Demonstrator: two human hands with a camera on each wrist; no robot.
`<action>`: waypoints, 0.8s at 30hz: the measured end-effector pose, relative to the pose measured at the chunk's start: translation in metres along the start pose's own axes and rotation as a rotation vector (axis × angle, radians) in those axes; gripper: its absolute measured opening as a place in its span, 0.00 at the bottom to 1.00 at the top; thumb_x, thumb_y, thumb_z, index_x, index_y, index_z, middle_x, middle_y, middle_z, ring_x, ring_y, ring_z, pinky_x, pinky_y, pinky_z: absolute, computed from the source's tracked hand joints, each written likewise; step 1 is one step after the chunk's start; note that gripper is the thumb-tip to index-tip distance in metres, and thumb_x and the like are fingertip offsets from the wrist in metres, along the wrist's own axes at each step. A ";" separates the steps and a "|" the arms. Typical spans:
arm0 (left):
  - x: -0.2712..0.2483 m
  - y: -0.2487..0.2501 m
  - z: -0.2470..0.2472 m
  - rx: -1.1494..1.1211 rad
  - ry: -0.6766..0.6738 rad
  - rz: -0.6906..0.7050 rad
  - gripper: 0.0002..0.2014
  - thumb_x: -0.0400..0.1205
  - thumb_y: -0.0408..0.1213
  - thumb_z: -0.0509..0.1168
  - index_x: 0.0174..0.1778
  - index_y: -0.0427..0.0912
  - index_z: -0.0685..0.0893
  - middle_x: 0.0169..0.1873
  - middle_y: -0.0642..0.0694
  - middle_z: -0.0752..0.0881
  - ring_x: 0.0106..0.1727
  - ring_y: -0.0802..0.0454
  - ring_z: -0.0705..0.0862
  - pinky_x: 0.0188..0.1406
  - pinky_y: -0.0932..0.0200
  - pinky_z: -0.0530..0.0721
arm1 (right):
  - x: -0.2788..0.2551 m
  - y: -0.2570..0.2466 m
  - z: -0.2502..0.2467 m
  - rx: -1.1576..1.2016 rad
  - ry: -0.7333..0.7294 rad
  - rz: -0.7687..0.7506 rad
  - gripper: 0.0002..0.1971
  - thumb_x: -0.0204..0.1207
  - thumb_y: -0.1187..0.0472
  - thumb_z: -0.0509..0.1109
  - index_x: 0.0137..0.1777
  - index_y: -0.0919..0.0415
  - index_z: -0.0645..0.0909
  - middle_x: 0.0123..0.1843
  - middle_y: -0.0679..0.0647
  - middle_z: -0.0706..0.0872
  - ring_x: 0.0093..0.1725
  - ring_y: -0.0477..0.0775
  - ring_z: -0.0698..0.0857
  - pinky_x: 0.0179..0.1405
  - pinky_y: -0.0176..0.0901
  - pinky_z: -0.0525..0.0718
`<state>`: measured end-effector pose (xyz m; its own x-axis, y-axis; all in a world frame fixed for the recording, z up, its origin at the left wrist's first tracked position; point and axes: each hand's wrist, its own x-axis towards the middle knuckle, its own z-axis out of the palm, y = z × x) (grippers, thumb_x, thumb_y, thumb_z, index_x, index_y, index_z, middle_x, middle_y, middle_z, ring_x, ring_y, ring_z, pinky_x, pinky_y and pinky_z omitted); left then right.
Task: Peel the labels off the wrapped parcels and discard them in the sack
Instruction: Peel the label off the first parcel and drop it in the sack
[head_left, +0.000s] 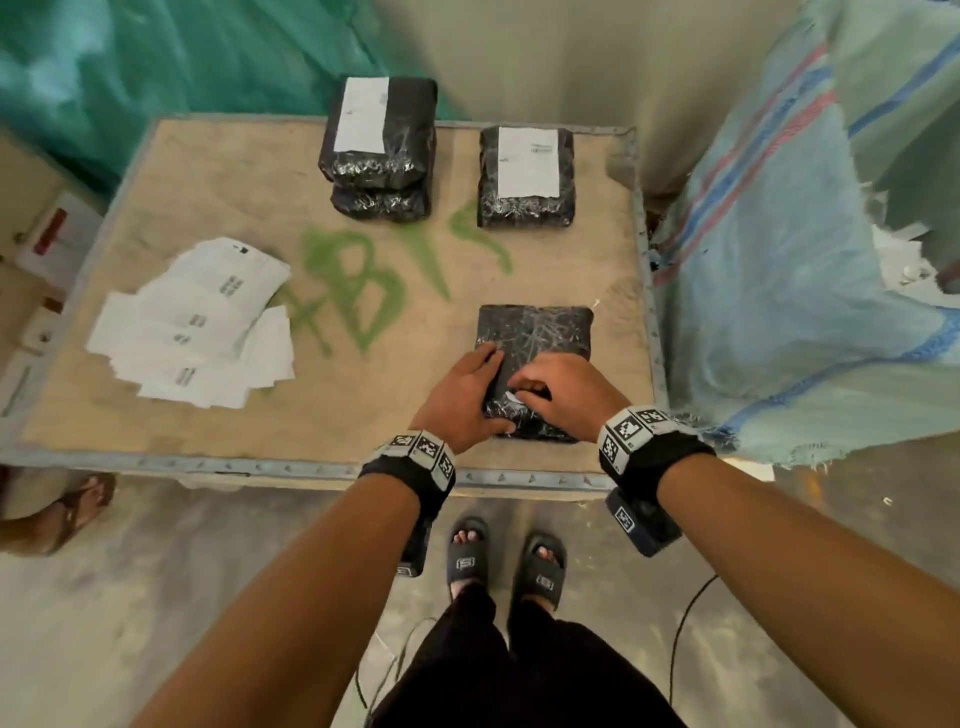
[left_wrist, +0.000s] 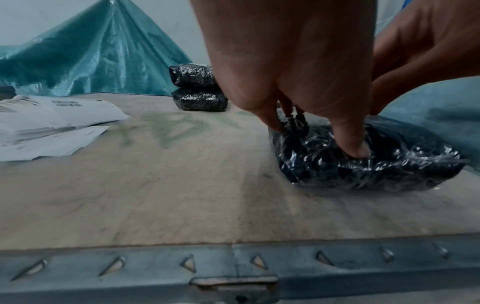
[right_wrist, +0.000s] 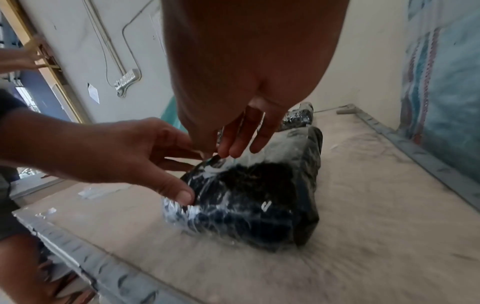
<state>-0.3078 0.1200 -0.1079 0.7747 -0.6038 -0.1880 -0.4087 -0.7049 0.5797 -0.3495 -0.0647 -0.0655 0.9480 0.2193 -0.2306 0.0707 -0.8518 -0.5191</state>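
A black parcel (head_left: 540, 338) in clear wrap lies near the table's front right edge, its top bare of any full label. My left hand (head_left: 475, 389) presses down on its near left corner, fingers on top and thumb (left_wrist: 359, 151) dug into the wrap. My right hand (head_left: 540, 392) hovers over the same end with curled fingertips (right_wrist: 226, 152) that pinch a small white label scrap (head_left: 514, 398). At the back a labelled parcel (head_left: 527, 176) lies alone, and a labelled parcel (head_left: 379, 130) tops a stack of two. The blue woven sack (head_left: 779, 322) hangs at the right.
A pile of peeled white labels (head_left: 202, 327) lies on the left of the wooden table (head_left: 363, 415), which has a metal rim. A green tarp (head_left: 130, 78) hangs behind. Another person's sandalled foot (head_left: 78, 506) stands at the left.
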 end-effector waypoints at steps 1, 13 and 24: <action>0.000 -0.002 0.002 -0.003 0.001 -0.001 0.52 0.72 0.47 0.81 0.86 0.35 0.60 0.86 0.39 0.59 0.87 0.44 0.58 0.86 0.52 0.58 | 0.002 0.002 0.005 0.005 0.007 0.001 0.10 0.80 0.56 0.71 0.59 0.54 0.88 0.50 0.52 0.86 0.50 0.52 0.83 0.52 0.48 0.81; 0.002 -0.005 0.009 0.009 -0.003 -0.002 0.52 0.73 0.46 0.81 0.87 0.35 0.59 0.87 0.40 0.58 0.87 0.45 0.56 0.85 0.54 0.58 | 0.009 0.013 0.023 -0.062 0.135 -0.092 0.08 0.78 0.55 0.74 0.52 0.57 0.92 0.45 0.52 0.87 0.46 0.54 0.84 0.46 0.48 0.83; 0.003 -0.010 0.011 -0.006 -0.004 -0.006 0.52 0.72 0.46 0.81 0.87 0.37 0.59 0.87 0.41 0.58 0.88 0.45 0.56 0.85 0.49 0.62 | 0.008 0.022 0.028 -0.060 0.170 -0.190 0.11 0.78 0.56 0.75 0.59 0.54 0.90 0.44 0.49 0.85 0.43 0.51 0.79 0.42 0.42 0.76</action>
<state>-0.3070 0.1210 -0.1229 0.7752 -0.6010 -0.1948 -0.4012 -0.7065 0.5829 -0.3492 -0.0680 -0.1021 0.9542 0.2990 0.0105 0.2657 -0.8309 -0.4888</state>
